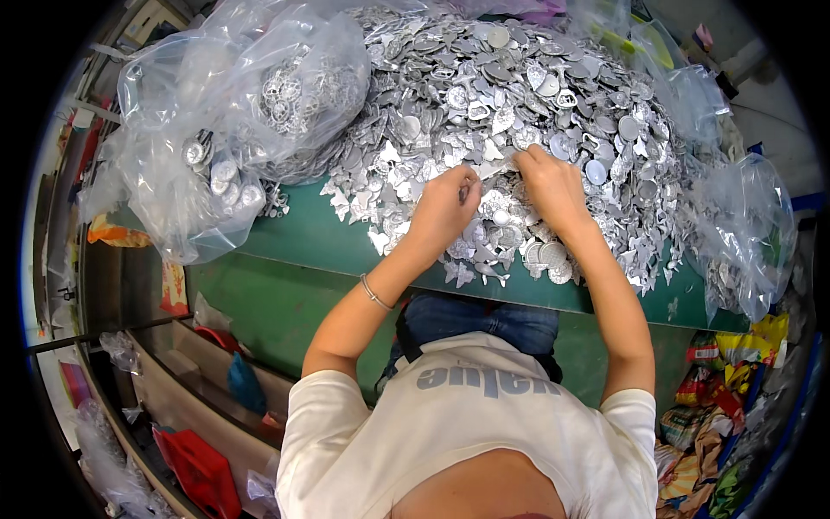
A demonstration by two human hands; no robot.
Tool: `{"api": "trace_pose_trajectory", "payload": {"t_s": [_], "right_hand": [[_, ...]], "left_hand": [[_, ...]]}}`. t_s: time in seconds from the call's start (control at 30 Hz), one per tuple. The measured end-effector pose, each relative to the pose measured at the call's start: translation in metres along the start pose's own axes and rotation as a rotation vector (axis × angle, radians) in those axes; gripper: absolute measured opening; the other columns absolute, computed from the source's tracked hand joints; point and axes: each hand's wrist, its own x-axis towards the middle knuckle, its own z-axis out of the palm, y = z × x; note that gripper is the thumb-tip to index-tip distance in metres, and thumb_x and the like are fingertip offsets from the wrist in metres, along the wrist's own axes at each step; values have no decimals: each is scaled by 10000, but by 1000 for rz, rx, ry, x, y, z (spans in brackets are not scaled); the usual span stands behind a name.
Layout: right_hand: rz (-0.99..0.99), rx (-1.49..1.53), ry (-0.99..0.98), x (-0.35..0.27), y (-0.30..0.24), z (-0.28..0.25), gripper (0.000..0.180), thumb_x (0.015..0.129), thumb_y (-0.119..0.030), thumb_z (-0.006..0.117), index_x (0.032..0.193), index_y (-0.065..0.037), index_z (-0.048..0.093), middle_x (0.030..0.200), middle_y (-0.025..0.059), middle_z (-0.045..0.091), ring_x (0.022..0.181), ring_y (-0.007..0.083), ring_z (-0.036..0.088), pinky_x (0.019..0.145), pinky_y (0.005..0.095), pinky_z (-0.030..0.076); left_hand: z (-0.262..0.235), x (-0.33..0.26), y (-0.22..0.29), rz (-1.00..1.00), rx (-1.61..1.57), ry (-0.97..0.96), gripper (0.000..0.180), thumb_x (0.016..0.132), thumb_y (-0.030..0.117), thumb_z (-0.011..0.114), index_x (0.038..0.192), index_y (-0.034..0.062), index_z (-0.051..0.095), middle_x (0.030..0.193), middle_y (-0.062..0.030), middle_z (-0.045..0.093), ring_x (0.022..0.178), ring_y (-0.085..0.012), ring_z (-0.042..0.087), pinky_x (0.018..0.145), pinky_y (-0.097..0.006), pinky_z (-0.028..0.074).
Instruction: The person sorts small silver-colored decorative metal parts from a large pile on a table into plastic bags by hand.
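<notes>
1. Many flat silver metal pieces (484, 112) lie heaped on the green counter (304, 235).
2. Left hand (443, 212) curled, right hand (553, 186) fingertips-down among them; can't tell either's grip.
3. Pieces near the front could fall if sweeping jostles them.

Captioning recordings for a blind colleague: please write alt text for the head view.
A person's bare left hand and right hand, fingers bent, work in a large heap of small silver-coloured charm-like pieces on a green tabletop. Clear plastic bags of similar pieces lie at left; another clear bag lies at right.
</notes>
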Motion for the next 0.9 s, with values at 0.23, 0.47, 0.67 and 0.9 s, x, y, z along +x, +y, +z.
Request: {"api": "trace_pose_trajectory", "payload": {"t_s": [0.23, 0.47, 0.67, 0.9], "right_hand": [[-1, -81, -56, -1, 1, 5, 149, 765, -97, 564, 909, -60, 582, 755, 97, 581, 644, 267, 630, 508, 363, 483], [8, 78, 205, -2, 16, 9, 61, 771, -63, 562, 830, -69, 577, 727, 77, 566, 590, 260, 605, 493, 361, 471], [114, 218, 255, -9, 10, 9, 154, 793, -191, 621, 864, -56, 600, 746, 83, 591, 607, 288, 602, 513, 370, 470], [162, 43, -10, -14, -14, 7, 186, 763, -206, 640, 830, -42, 581, 739, 100, 594, 601, 294, 610, 489, 388, 473]], "left_hand": [[-19, 8, 21, -753, -1079, -45, 218, 921, 242, 478, 802, 64, 518, 881, -94, 625, 587, -85, 509, 446, -138, 310], [-14, 7, 4, -278, -434, -35, 139, 820, 73, 602, 941, 14, 636, 790, -84, 608, 585, -154, 506, 507, -237, 398], [5, 24, 1, 26, 421, -60, 238, 740, 191, 685, 932, 54, 647, 808, -138, 593, 710, -306, 583, 623, -354, 465], [17, 28, 0, 78, 481, -69, 117, 788, 104, 579, 796, -12, 589, 767, -159, 582, 691, -334, 608, 598, -434, 482]]}}
